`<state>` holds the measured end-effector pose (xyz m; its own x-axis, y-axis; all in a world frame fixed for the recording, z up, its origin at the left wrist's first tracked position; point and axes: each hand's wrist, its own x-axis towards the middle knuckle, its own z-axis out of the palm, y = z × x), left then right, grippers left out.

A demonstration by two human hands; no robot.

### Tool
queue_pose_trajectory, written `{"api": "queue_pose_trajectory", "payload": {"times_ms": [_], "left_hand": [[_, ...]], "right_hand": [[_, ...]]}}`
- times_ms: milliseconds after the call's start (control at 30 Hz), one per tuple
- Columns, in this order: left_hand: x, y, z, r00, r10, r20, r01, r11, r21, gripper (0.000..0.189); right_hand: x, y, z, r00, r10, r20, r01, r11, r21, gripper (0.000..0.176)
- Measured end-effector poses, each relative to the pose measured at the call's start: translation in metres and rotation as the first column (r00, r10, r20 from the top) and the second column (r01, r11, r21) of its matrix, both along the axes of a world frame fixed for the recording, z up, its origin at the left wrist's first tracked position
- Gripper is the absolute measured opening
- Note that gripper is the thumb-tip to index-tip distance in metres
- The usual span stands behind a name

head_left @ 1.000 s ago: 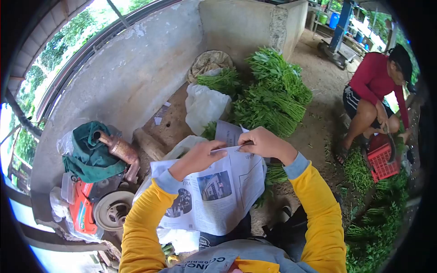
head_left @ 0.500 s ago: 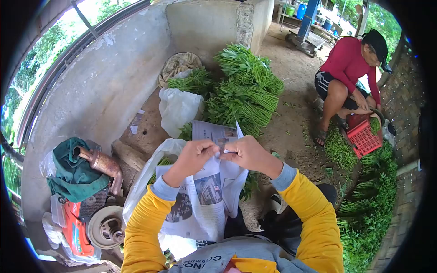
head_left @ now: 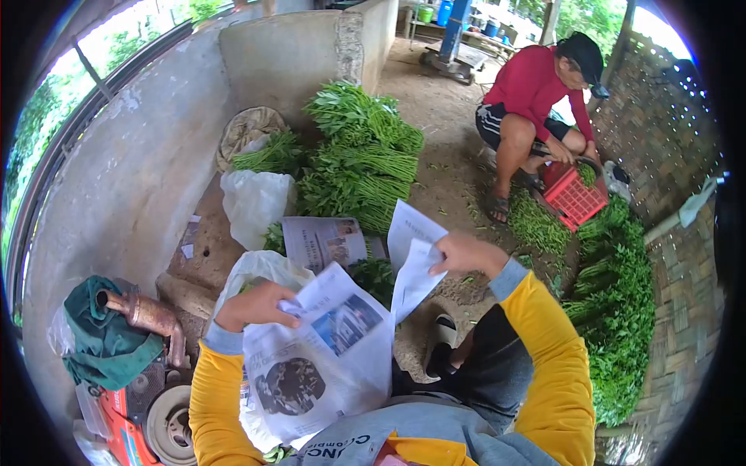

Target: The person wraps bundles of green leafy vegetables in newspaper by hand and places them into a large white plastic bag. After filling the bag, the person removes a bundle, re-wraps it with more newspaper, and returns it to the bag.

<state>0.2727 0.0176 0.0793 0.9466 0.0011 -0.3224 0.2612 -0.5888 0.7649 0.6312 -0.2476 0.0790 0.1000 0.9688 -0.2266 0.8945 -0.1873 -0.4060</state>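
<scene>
My left hand (head_left: 260,305) grips the upper left corner of a printed newspaper sheet (head_left: 342,380) spread over my lap. My right hand (head_left: 465,255) pinches a second piece of newspaper (head_left: 410,260) standing upright to the right. Between the two pieces there is a gap at the top; whether they still join lower down I cannot tell. Beyond them, another folded newspaper (head_left: 322,242) lies by a large pile of bundled greens (head_left: 361,167). A white plastic bag (head_left: 264,268) is behind my left hand.
At the right, a person in a red top (head_left: 536,93) squats by a red crate (head_left: 573,198). Greens (head_left: 618,318) line the woven wall (head_left: 684,272). At lower left are a red machine (head_left: 124,423), a rusty muffler (head_left: 148,314) and green cloth (head_left: 105,342). A concrete wall (head_left: 140,147) curves behind.
My hands, together before, have moved far apart, and the newspaper has parted at its top between them. The view has turned toward the right.
</scene>
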Motion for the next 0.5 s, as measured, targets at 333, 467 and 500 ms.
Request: {"api": "queue_pose_trajectory", "payload": {"times_ms": [333, 467, 500], "left_hand": [[-0.024, 0.077, -0.023, 0.48, 0.762, 0.435, -0.788, 0.592, -0.167, 0.033], [0.028, 0.055, -0.011, 0.319, 0.861, 0.396, -0.69, 0.498, -0.526, 0.03], [0.047, 0.053, -0.019, 0.371, 0.852, 0.37, -0.671, 0.521, -0.527, 0.03]], "right_hand": [[0.177, -0.223, -0.006, 0.614, -0.779, 0.13, 0.671, 0.602, 0.432, 0.036], [0.197, -0.412, -0.115, 0.308, -0.915, 0.259, 0.883, 0.377, 0.281, 0.038], [0.171, -0.437, -0.124, 0.23, -0.872, 0.433, 0.943, 0.31, 0.121, 0.037]]}}
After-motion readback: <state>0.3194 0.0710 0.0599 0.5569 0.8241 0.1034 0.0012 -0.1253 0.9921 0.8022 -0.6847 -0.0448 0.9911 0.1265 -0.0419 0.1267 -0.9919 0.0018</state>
